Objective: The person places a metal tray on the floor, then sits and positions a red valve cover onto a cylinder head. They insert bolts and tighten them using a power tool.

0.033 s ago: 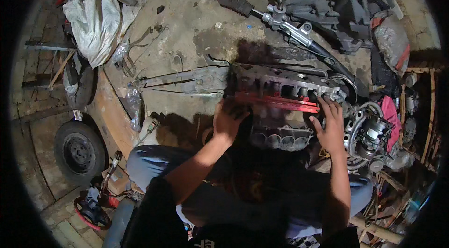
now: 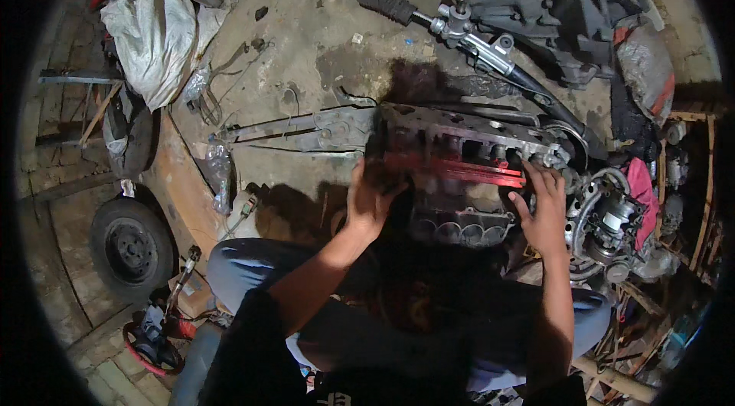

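A grimy grey engine part (image 2: 475, 127), long and blocky like a cylinder head, lies on the ground in front of my lap. Along its near side runs a red bar (image 2: 478, 172), and just below show several round bores (image 2: 463, 232). My left hand (image 2: 369, 203) is at the left end of the part; deep shadow hides its fingertips, so its grip is unclear. At the right end, my right hand (image 2: 543, 199) has its fingers spread on or against the metal, its thumb apart near the end of the bar.
A steering rack (image 2: 478, 50) with a ribbed boot lies beyond, beside a large grey casing (image 2: 528, 12). Metal arms (image 2: 306, 134) extend leftward. At right sit a round mechanical unit (image 2: 605, 218) and pink cloth (image 2: 641, 192). A wheel (image 2: 130, 249) and white sack (image 2: 153, 39) are at left.
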{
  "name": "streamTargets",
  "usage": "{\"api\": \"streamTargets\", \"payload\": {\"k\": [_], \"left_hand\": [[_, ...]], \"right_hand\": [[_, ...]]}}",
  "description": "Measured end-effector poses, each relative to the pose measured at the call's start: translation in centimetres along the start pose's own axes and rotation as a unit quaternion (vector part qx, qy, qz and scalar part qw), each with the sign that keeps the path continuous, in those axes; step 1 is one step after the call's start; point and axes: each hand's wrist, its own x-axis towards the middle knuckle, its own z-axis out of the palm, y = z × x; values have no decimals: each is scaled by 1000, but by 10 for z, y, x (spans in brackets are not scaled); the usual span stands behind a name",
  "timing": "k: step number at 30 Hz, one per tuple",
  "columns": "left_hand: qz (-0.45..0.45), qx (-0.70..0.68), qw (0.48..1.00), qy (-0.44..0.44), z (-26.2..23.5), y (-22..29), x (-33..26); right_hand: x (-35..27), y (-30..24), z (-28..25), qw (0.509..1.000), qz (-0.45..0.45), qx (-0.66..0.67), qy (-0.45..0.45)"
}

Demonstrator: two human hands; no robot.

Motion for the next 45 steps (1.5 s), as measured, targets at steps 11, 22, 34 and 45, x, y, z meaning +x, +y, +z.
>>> {"api": "streamTargets", "payload": {"k": [11,22,34,45], "left_hand": [[-46,145,984,-96,28,40,22],[-82,269,959,-27,46,52,34],[-185,176,967,3,44,61,39],[-182,207,961,18,45,67,42]], "right_hand": [[16,3,9,999,40,-23,20],[20,15,8,998,56,-16,3],[19,15,9,998,65,-22,3],[19,14,9,998,62,-12,20]]}}
